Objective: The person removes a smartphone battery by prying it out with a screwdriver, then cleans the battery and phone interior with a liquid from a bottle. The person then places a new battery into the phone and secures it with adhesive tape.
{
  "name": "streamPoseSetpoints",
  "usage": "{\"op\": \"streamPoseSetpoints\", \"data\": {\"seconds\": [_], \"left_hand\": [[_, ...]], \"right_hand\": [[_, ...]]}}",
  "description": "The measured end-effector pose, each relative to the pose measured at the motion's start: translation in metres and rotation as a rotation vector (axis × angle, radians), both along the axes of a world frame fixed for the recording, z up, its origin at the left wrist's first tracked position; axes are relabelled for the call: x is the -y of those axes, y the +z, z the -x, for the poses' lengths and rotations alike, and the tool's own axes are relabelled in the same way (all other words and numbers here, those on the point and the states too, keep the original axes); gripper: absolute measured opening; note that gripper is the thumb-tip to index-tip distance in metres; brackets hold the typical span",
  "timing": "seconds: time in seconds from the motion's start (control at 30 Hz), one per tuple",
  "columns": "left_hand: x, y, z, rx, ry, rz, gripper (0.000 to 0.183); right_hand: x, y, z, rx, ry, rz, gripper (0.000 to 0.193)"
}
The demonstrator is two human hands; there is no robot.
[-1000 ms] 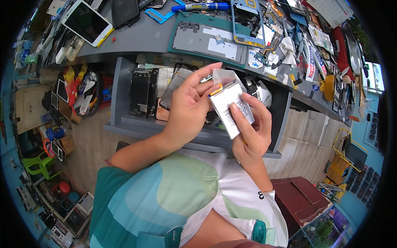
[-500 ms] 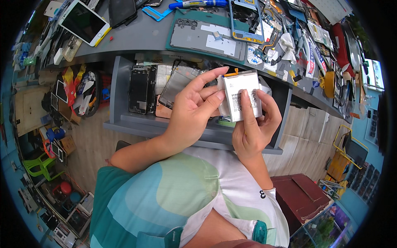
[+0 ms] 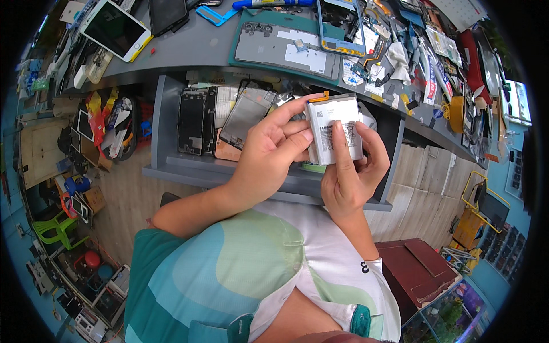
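Over the open drawer [image 3: 229, 182] I hold a small stack of flat white phone batteries [image 3: 325, 121]. My left hand [image 3: 267, 147] pinches the stack's left edge, with the thumb in front and the index finger reaching toward the top corner. An orange flex connector [image 3: 326, 96] sticks up from that top edge. My right hand [image 3: 354, 178] grips the stack from the lower right, its index finger lying across the printed front. How many batteries are behind the front one is hidden.
Inside the drawer lie a black phone screen [image 3: 193, 123] and a grey phone panel [image 3: 247, 117]. On the grey desk above, a phone back cover [image 3: 260, 50] rests on a green mat [image 3: 311, 26]. A white phone [image 3: 114, 30] lies at the far left; tools and parts crowd the right.
The front battery has shifted slightly left and now covers more of the pale piece behind it. Its printed face has tilted a little. Both hands keep their grip.
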State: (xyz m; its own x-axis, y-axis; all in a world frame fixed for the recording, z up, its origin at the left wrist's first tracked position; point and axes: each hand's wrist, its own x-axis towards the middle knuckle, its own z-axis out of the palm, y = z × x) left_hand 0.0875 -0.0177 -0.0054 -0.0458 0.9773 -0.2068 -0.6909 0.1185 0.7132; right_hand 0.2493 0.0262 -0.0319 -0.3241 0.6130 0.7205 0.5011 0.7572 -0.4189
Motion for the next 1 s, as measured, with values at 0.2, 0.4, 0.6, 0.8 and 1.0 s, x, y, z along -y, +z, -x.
{"op": "streamPoseSetpoints", "data": {"seconds": [0.2, 0.4, 0.6, 0.8, 1.0], "left_hand": [[-0.003, 0.009, 0.004, -0.022, -0.052, 0.006, 0.060], [-0.002, 0.009, 0.003, 0.059, -0.049, -0.009, 0.065], [-0.002, 0.012, 0.003, 0.108, -0.068, -0.030, 0.069], [-0.001, 0.010, 0.000, 0.093, -0.062, -0.047, 0.068], [0.000, 0.007, 0.002, 0.023, -0.114, -0.043, 0.070]], "right_hand": [[-0.001, 0.001, 0.001, 0.003, -0.012, -0.045, 0.069], [0.001, 0.001, 0.002, 0.004, -0.010, -0.047, 0.070], [0.002, -0.001, 0.001, 0.005, -0.027, -0.041, 0.071], [0.004, 0.002, -0.002, 0.053, -0.011, -0.006, 0.066], [0.005, 0.005, -0.003, 0.095, -0.006, 0.004, 0.065]]}}
